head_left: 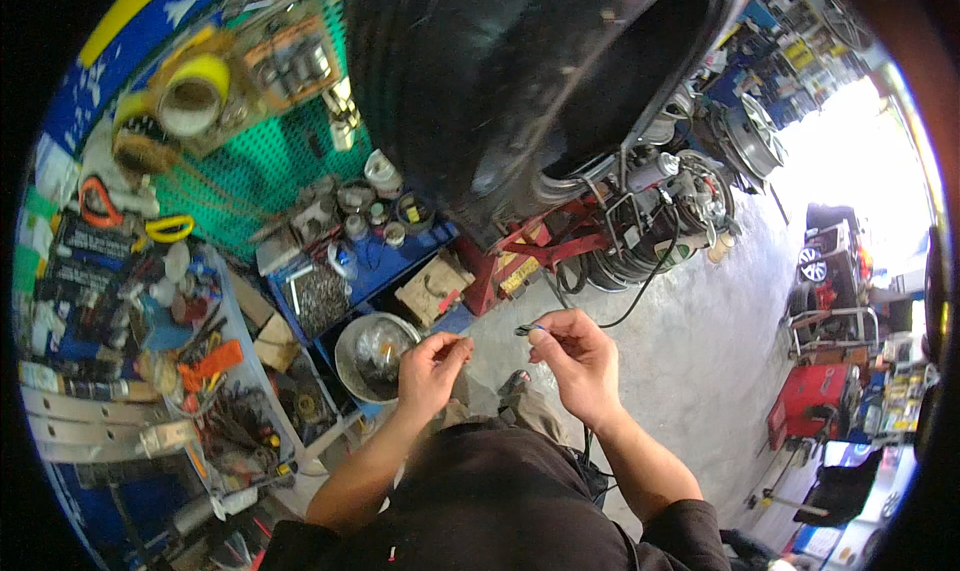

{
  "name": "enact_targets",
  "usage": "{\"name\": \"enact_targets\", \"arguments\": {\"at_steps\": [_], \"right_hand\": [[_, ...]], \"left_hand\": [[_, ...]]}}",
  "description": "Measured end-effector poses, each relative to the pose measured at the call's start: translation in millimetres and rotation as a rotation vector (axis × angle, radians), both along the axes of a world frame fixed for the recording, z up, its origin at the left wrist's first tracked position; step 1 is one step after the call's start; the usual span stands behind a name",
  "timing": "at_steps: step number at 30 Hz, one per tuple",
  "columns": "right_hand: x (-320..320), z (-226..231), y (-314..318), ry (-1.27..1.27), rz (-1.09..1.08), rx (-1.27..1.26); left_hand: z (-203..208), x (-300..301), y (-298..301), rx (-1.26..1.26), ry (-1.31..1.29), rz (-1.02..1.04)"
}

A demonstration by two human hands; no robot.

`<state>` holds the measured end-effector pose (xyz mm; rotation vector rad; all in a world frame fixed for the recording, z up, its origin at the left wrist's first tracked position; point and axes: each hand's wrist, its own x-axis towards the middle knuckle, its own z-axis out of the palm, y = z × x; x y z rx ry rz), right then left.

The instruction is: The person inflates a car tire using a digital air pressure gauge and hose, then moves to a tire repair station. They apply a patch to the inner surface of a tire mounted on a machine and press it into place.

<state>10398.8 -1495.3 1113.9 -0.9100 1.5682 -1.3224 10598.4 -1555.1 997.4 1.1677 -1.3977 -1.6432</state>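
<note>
In front of my chest, my right hand (580, 363) pinches a small dark piece (524, 330) between thumb and fingertips. A bit of blue shows by it, but its kind is too small to make out. To its left, apart from it, my left hand (430, 369) has thumb and fingertips pressed together. Whatever those fingers may hold is hidden. Just left of my left hand stands a round metal bucket (350, 379) with shiny, clear-looking contents. A large black tire (450, 81) rises ahead of both hands, mounted on a red stand (545, 243).
A blue workbench (290, 316) with small jars and a tray of small dark pieces lies to the left. Nearer left, a grey bin (255, 346) holds mixed tools. Wheel rims (750, 136) and a black cable (645, 301) are on the right, with a red toolbox (812, 401) farther off.
</note>
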Motion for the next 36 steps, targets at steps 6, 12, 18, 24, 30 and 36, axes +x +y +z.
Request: {"name": "enact_targets", "arguments": {"at_steps": [6, 12, 18, 24, 30, 36], "right_hand": [[-48.5, 1.1, -28.8, 0.008, 0.052, -0.033], [-137.2, -5.0, -97.1, -0.104, 0.082, -0.163], [-211.6, -23.8, -205.2, -0.119, 0.361, -0.191], [-216.1, -55.7, -272.0, 0.040, 0.589, -0.142], [-190.5, -71.5, -311.8, 0.117, 0.780, -0.153], [-131.5, -101.8, -368.9, 0.024, 0.965, -0.147]], "left_hand": [[101.0, -26.4, -23.4, -0.578, -0.116, 0.171], [157.5, -67.9, -49.9, -1.009, -0.245, 0.460], [189.6, -145.1, -90.6, -1.440, -0.550, 0.740], [221.0, -191.7, -120.1, -1.635, -0.765, 0.964], [260.1, -192.0, -147.1, -1.643, -0.745, 1.125], [259.6, -196.3, -168.4, -1.503, -0.531, 1.198]]}}
